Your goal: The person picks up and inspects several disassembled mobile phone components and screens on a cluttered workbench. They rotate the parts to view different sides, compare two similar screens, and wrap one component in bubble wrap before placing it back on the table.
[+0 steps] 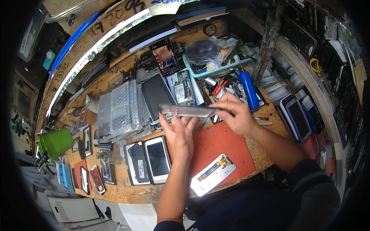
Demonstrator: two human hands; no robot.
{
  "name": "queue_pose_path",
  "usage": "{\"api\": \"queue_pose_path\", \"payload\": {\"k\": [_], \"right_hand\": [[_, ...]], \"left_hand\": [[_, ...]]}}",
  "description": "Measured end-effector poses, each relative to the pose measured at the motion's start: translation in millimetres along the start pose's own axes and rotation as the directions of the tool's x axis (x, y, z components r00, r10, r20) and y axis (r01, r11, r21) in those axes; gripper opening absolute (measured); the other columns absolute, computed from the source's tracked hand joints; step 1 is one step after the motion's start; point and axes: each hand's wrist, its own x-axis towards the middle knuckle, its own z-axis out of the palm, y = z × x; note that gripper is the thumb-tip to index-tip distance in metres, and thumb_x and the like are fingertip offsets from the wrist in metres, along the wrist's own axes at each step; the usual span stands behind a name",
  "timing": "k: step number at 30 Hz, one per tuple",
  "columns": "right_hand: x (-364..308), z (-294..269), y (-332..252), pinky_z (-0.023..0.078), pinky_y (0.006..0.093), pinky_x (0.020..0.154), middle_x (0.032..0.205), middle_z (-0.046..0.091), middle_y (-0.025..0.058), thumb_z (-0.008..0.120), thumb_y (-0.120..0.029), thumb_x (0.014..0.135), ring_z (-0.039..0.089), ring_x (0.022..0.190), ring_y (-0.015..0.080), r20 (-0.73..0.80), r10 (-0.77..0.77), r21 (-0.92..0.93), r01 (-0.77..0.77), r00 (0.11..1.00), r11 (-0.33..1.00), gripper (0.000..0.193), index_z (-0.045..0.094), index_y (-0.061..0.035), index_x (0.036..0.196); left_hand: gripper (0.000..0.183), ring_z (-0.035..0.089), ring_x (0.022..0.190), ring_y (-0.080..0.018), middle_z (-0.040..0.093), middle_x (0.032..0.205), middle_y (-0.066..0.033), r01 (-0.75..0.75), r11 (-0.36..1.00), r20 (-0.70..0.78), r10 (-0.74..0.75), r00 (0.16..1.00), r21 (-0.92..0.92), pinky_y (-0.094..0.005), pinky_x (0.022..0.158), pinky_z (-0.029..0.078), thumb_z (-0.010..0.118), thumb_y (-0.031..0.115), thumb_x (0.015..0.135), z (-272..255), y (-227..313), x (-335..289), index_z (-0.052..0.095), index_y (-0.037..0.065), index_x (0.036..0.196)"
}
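Held over the orange-red mat [231,144] is a flat, phone-sized grey part [190,111], tilted so that I see it nearly edge-on. My left hand [179,136] supports it from below, with the fingertips along its left half. My right hand [236,113] pinches its right end between thumb and fingers; a dark bit shows there, too small to name. On the mat below lies a white phone screen panel [213,175], its back up, with a flex cable and handwriting. Left of my left forearm is a white-framed phone [157,156] in an open box.
Bubble-wrap sleeves [119,109] are stacked on the left. A lit phone [165,57] leans at the back, beside a teal basket [219,67] of parts. A blue cylinder [249,90] stands among tools at the right. A green bin [56,143] sits at the left edge.
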Motion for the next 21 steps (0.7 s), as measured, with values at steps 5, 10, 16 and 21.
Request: {"api": "queue_pose_path", "payload": {"k": [5,10,16,21], "right_hand": [[-8.8,21.9,-30.3,0.049,0.0303,0.068,0.098,0.063,0.0081,0.077,0.007,0.074,0.062,0.082,0.0196,0.305,-0.314,-0.18,0.378,0.899,0.908,0.044,0.069,0.0008,0.117],[-25.1,39.6,-36.4,0.051,0.026,0.061,0.086,0.066,0.0025,0.065,-0.01,0.097,0.062,0.066,0.0087,0.344,0.484,-0.008,-0.513,0.805,0.859,0.01,0.065,-0.0017,0.102],[-31.6,44.7,-37.4,0.053,0.025,0.063,0.094,0.072,0.0098,0.059,-0.013,0.101,0.067,0.071,0.0108,0.546,0.519,0.423,-0.751,0.658,0.508,0.021,0.062,0.0001,0.116],[-34.3,48.0,-40.7,0.053,0.0248,0.065,0.093,0.071,0.0092,0.058,-0.009,0.099,0.066,0.072,0.0099,0.514,0.558,0.442,-0.758,0.652,0.479,0.017,0.062,0.0003,0.113]], "left_hand": [[0.089,0.061,0.112,-0.0334,0.061,0.126,-0.0204,0.009,0.921,-0.019,-0.018,1.0,-0.389,-0.0557,0.107,0.046,0.035,0.079,0.095,-11.0,23.2,7.3,0.042,0.006,0.146],[0.101,0.062,0.094,-0.0305,0.066,0.111,-0.0177,0.034,0.89,0.079,0.002,0.997,-0.454,-0.0465,0.09,0.051,0.034,0.086,0.089,-29.9,30.4,18.5,0.044,0.002,0.145],[0.107,0.06,0.089,-0.0307,0.066,0.107,-0.0162,0.137,0.863,0.192,-0.047,0.98,-0.487,-0.0459,0.083,0.051,0.032,0.089,0.087,-21.4,18.4,13.1,0.039,0.004,0.151],[0.107,0.062,0.089,-0.0317,0.066,0.104,-0.0178,0.146,0.844,0.209,-0.041,0.977,-0.516,-0.048,0.084,0.051,0.029,0.09,0.087,-19.5,14.9,11.4,0.038,0.005,0.151]]}}
